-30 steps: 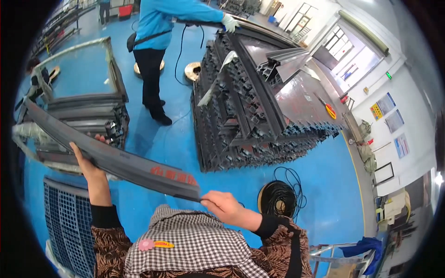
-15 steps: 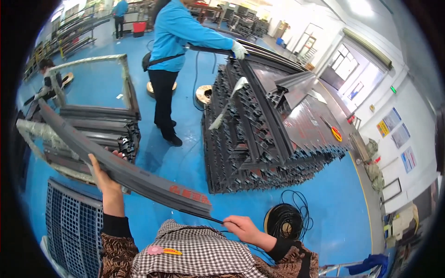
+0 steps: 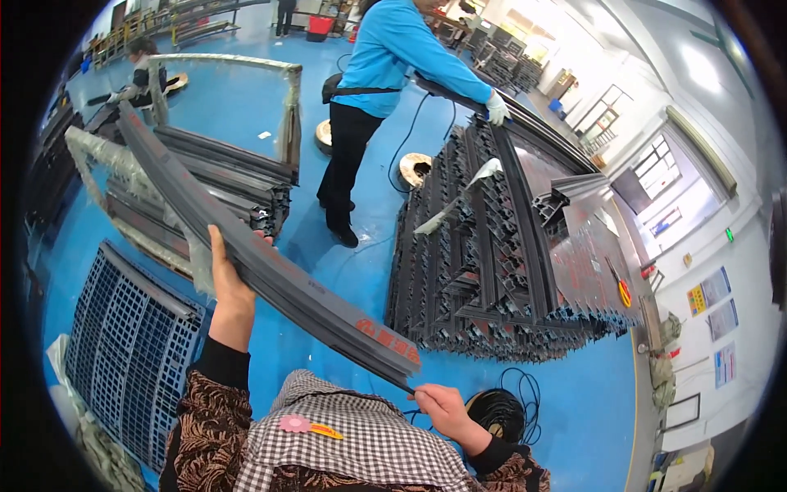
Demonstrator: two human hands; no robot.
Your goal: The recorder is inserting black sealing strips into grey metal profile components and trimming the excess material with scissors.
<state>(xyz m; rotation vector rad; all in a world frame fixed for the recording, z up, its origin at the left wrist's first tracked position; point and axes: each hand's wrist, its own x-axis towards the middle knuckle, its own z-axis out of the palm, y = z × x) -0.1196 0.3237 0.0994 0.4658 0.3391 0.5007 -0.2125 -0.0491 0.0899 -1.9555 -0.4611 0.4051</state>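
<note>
A long dark grey frame profile with red print near its close end slants from the upper left down toward my lap. My left hand is wrapped round its middle from below, thumb on the near side and fingertips showing over the far edge. At the profile's near end, my right hand pinches a thin black strip that lies along the profile's lower edge. Part of that strip is hidden by my fingers. Black cord lies loosely beside a coil on the floor, just beyond my right hand.
A tall stack of dark profiles stands ahead, with scissors on top. Beside it, a co-worker in blue rests a gloved hand on a long bar. Left are a wrapped rack of profiles and a grid pallet.
The whole view has swung, so the surroundings sit further right. My left hand and the profile appear slightly higher and further right; both hands keep their holds.
</note>
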